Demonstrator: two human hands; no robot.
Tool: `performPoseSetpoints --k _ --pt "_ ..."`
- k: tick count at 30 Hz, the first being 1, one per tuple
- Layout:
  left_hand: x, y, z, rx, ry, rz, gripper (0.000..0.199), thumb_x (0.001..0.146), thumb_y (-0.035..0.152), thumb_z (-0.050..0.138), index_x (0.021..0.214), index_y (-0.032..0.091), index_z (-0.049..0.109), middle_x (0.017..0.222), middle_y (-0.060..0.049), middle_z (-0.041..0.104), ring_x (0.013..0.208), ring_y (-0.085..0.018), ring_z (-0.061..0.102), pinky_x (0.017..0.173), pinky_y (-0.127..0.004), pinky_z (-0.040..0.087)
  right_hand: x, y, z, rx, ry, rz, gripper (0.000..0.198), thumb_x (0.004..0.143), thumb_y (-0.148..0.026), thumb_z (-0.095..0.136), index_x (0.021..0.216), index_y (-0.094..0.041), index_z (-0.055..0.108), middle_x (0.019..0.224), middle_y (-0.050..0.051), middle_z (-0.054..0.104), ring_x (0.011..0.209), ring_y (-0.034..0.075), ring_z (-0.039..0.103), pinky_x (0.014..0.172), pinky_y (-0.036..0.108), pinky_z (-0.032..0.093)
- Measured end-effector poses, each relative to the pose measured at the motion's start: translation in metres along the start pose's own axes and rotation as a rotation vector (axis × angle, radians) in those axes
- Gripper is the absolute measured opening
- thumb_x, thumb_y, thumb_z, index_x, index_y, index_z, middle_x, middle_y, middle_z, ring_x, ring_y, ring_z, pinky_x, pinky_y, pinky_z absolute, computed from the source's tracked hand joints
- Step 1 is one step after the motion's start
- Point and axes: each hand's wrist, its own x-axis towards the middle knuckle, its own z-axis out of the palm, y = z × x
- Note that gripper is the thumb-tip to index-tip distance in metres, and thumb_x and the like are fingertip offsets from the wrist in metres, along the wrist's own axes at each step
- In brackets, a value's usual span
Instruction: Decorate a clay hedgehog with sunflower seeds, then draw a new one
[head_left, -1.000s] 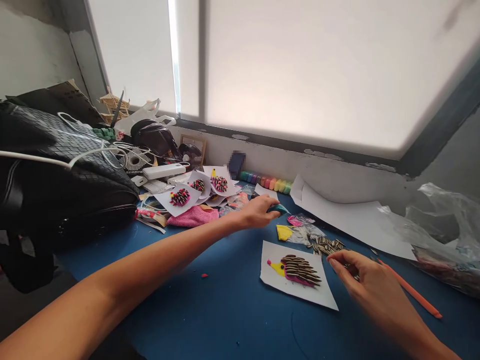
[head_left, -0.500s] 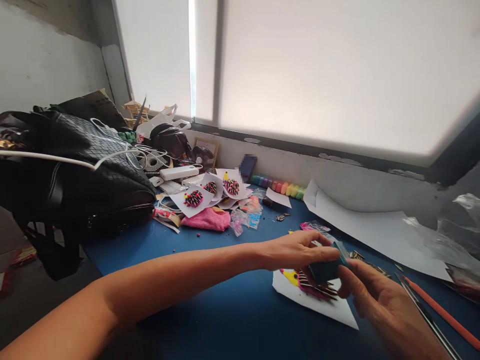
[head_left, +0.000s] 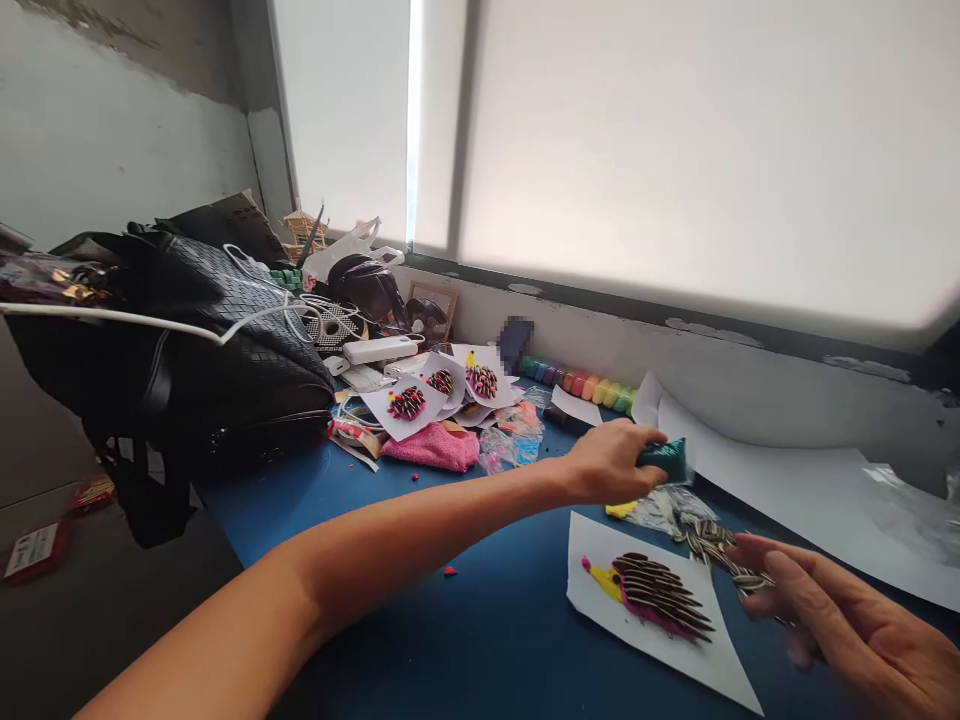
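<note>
My left hand (head_left: 616, 462) reaches across the table with its fingers closed on a teal packet of clay (head_left: 666, 461) in clear wrapping. At the lower right, my right hand (head_left: 855, 620) has its fingers apart and holds nothing, slightly blurred. Just left of it, a pile of striped sunflower seeds (head_left: 709, 543) lies on the table. Nearest to me is a white card (head_left: 600, 600) bearing a hedgehog (head_left: 664, 595) with a yellow face, a pink nose and rows of seeds for spines. A bit of yellow clay (head_left: 621, 510) and clear plastic lie below the left hand.
Finished hedgehog cards (head_left: 409, 403) overlap at the back beside a pink cloth (head_left: 431, 447). Colourful clay packets (head_left: 592, 387) line the wall. A black bag (head_left: 247, 370) fills the left side. A large white sheet (head_left: 780, 480) curls along the right wall.
Both hands were together at the teal packet over the hedgehog card. Now my left hand carries it away toward the back, and my right hand has let go and moved right. The view shifted.
</note>
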Motion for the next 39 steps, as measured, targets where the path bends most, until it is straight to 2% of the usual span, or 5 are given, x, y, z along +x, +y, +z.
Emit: performPoseSetpoints --k 4,10,20,24,39 --pt "0.002 -0.030 0.000 0.235 0.024 -0.085 0.040 0.088 0.009 0.046 0.126 0.013 0.056 0.129 -0.017 0.051 0.115 -0.030 0.058 0.091 -0.040 0.050 -0.003 -0.001 0.002 -0.090 -0.005 0.001 0.044 0.073 -0.067 0.058 0.091 -0.031 0.076 0.069 0.004 0.072 0.049 0.019 0.054 0.048 0.032 0.049" --pt "0.005 -0.047 0.001 0.329 -0.117 -0.080 0.035 0.099 0.037 0.039 0.112 0.022 0.067 0.112 -0.008 0.066 0.105 -0.022 0.062 0.086 -0.031 0.051 -0.003 0.005 0.001 -0.194 -0.008 -0.066 0.046 0.076 -0.067 0.054 0.095 -0.031 0.076 0.072 0.004 0.073 0.054 0.019 0.057 0.054 0.032 0.052" --pt "0.005 -0.078 0.008 0.569 -0.152 -0.190 0.036 0.094 0.036 0.057 0.123 0.015 0.056 0.123 -0.011 0.058 0.105 -0.021 0.061 0.089 -0.042 0.053 -0.006 -0.006 0.002 -0.212 -0.046 -0.068 0.053 0.065 -0.071 0.056 0.087 -0.027 0.077 0.095 0.007 0.078 0.089 0.030 0.072 0.066 0.035 0.057" --pt "0.008 -0.076 0.009 0.634 -0.086 -0.200 0.037 0.094 0.036 0.058 0.123 0.014 0.056 0.123 -0.011 0.058 0.107 -0.022 0.060 0.090 -0.043 0.053 -0.008 -0.006 0.004 -0.220 -0.059 -0.067 0.057 0.063 -0.073 0.054 0.084 -0.025 0.076 0.090 0.008 0.077 0.080 0.029 0.072 0.062 0.035 0.057" --pt "0.039 -0.093 0.010 0.414 -0.144 -0.169 0.036 0.094 0.036 0.057 0.124 0.016 0.056 0.124 -0.010 0.058 0.106 -0.022 0.060 0.090 -0.043 0.053 -0.009 -0.018 0.004 -0.219 -0.080 -0.050 0.051 0.057 -0.070 0.054 0.075 -0.026 0.075 0.096 0.008 0.078 0.086 0.030 0.074 0.065 0.033 0.059"
